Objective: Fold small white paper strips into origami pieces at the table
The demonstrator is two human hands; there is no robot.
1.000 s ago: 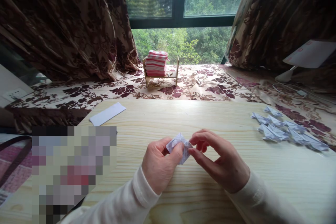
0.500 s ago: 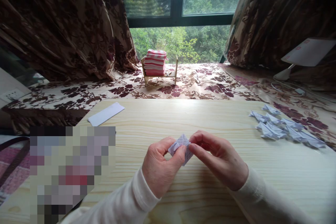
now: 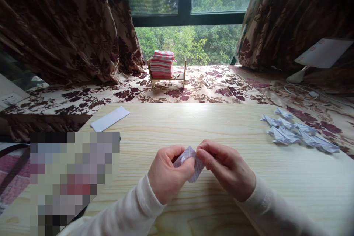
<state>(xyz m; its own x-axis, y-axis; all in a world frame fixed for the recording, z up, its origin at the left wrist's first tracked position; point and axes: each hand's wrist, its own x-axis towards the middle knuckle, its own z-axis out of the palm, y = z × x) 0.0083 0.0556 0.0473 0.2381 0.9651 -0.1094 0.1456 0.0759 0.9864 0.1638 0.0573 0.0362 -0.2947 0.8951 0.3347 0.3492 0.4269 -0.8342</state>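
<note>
A small folded paper (image 3: pixel 198 171), diamond-shaped with faint print on it, is held above the front of the wooden table (image 3: pixel 143 125). My left hand (image 3: pixel 170 175) is closed on its left side, the thumb lying across its face. The fingers of my right hand (image 3: pixel 228 167) are pinched together at the paper's upper right edge. Parts of the paper are hidden under the left thumb and the right fingertips. Several folded paper pieces (image 3: pixel 284 135) lie in a cluster at the table's right side.
A flat white paper strip (image 3: pixel 110 118) lies at the table's back left. Beyond, on a flowered cloth, stand a small wooden rack (image 3: pixel 184 73) with folded red-and-white cloths (image 3: pixel 162 64) and a white lamp (image 3: pixel 322 53). A blurred-out patch covers the left front.
My right fingers have closed in on the paper's upper right edge. The paper has turned and sits slightly lower, with more of its lower part showing. The view has shifted slightly.
</note>
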